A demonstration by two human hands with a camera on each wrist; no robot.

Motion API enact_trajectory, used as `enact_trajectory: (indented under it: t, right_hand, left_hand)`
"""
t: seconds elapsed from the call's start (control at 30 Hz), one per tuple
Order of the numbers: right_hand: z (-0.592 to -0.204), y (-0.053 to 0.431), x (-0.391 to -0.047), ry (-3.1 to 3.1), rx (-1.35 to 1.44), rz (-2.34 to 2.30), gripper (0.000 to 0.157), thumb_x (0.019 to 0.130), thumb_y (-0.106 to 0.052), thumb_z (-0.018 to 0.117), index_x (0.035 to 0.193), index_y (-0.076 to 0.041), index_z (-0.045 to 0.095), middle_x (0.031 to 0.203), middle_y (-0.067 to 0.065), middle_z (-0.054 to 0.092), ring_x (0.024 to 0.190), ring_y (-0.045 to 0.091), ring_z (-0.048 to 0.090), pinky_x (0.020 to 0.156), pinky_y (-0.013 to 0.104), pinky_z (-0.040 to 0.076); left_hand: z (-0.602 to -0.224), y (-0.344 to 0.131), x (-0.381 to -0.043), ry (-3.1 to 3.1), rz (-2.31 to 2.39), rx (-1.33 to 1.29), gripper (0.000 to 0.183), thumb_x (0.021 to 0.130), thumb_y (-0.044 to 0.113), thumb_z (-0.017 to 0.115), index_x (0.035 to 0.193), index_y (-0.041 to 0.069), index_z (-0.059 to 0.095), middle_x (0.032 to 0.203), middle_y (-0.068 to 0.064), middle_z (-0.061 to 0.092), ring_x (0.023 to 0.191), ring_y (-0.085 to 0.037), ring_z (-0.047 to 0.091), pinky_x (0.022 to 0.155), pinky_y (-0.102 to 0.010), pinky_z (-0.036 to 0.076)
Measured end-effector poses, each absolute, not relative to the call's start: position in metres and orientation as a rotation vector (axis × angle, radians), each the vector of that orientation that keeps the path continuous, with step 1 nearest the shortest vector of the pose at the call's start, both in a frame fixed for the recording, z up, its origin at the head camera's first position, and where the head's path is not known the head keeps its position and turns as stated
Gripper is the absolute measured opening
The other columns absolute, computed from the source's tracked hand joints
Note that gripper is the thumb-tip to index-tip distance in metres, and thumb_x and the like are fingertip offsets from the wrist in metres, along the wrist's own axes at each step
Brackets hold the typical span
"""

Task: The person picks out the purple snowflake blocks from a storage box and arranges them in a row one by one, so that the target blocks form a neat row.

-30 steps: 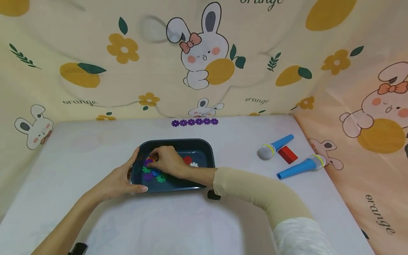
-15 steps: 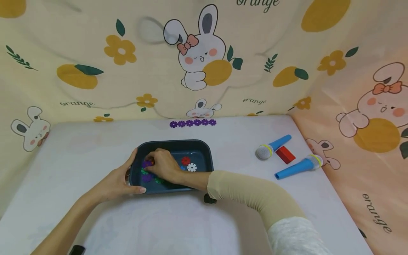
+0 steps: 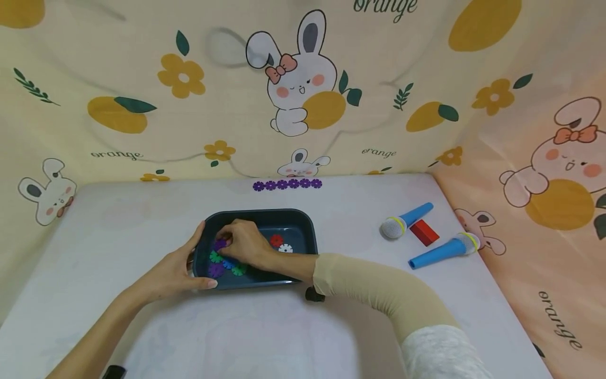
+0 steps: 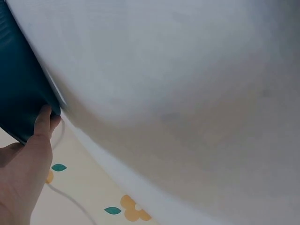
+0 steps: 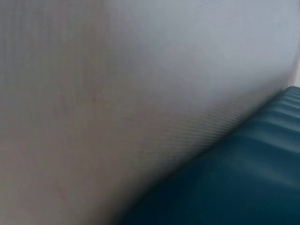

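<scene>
A dark blue tray [image 3: 303, 223] lies on the white table, with several flower-shaped plastic discs inside it. My left hand [image 3: 172, 271] grips the tray's left end, its thumb along the front side; the left wrist view shows fingers on the tray's outer wall [image 4: 23, 79]. Inside the tray, my right hand [image 3: 247, 245] pinches a purple disc [image 3: 220, 244] at the left. Below it lie green discs [image 3: 239, 269], a blue disc [image 3: 229, 263] and another purple disc [image 3: 216, 270]. A red disc [image 3: 276, 240] and a white disc [image 3: 285, 248] sit farther right. The right wrist view shows no fingers.
A row of several purple discs [image 3: 288, 184] lies along the table's back edge. To the right are two blue toy microphones [image 3: 394, 227] with a red block [image 3: 424, 232] between them. A patterned cloth [image 3: 227, 105] hangs behind the table.
The right hand shifts slightly over the discs at the tray's left side, and more of the green and blue discs shows now. The left hand stays on the tray.
</scene>
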State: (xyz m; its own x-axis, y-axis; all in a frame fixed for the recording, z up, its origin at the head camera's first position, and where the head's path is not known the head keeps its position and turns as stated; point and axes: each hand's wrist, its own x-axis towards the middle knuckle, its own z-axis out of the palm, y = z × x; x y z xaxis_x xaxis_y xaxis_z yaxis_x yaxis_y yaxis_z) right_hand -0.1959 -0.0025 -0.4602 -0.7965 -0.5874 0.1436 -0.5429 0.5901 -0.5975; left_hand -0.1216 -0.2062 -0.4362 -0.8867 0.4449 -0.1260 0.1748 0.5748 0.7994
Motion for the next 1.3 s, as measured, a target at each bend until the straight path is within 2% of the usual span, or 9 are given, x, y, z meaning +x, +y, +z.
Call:
enact_trajectory:
  t: [0.3, 0.53, 0.8, 1.0, 1.3]
  right_hand:
    - [-0.444, 0.020, -0.198, 2.577, -0.757, -1.255, 0.024, 0.082, -0.019, 0.084, 0.104, -0.011, 0.078, 0.082, -0.005, 0.073, 0.068, -0.004, 0.063, 0.064, 0.012, 0.051]
    - [-0.423, 0.051, -0.206, 2.505, -0.751, -1.394, 0.029, 0.086, -0.017, 0.079, 0.113, -0.009, 0.076, 0.099, 0.002, 0.076, 0.080, 0.001, 0.067, 0.073, 0.017, 0.055]
    - [-0.408, 0.086, -0.226, 2.548, -0.675, -1.430, 0.030, 0.087, -0.016, 0.078, 0.116, -0.010, 0.076, 0.101, 0.003, 0.076, 0.084, 0.009, 0.069, 0.074, 0.021, 0.056]
    - [-0.406, 0.113, -0.245, 2.622, -0.577, -1.437, 0.028, 0.088, -0.017, 0.077, 0.116, -0.012, 0.076, 0.099, 0.002, 0.075, 0.086, 0.011, 0.069, 0.074, 0.023, 0.057]
    - [-0.417, 0.155, -0.272, 2.655, -0.448, -1.549, 0.032, 0.088, -0.015, 0.077, 0.119, -0.009, 0.074, 0.118, 0.007, 0.072, 0.094, 0.016, 0.070, 0.082, 0.024, 0.056]
  left_hand:
    - [-0.437, -0.206, -0.121, 2.465, 1.216, 0.498, 0.125, 0.080, 0.037, 0.084, 0.160, 0.018, -0.010, 0.156, -0.036, 0.021, 0.128, -0.051, 0.048, 0.100, -0.060, 0.044]
    - [-0.435, -0.204, -0.120, 2.494, 1.180, 0.481, 0.126, 0.079, 0.039, 0.085, 0.160, 0.016, -0.009, 0.155, -0.037, 0.022, 0.128, -0.051, 0.047, 0.101, -0.062, 0.040]
    - [-0.435, -0.204, -0.121, 2.481, 1.199, 0.467, 0.127, 0.078, 0.036, 0.086, 0.160, 0.018, -0.010, 0.154, -0.037, 0.024, 0.125, -0.049, 0.051, 0.099, -0.059, 0.044]
    - [-0.433, -0.205, -0.123, 2.463, 1.201, 0.480, 0.127, 0.079, 0.037, 0.085, 0.159, 0.016, -0.011, 0.153, -0.038, 0.023, 0.123, -0.049, 0.053, 0.097, -0.056, 0.047]
    - [-0.432, -0.204, -0.124, 2.466, 1.191, 0.458, 0.127, 0.079, 0.036, 0.085, 0.159, 0.017, -0.011, 0.154, -0.038, 0.021, 0.126, -0.050, 0.049, 0.100, -0.060, 0.043]
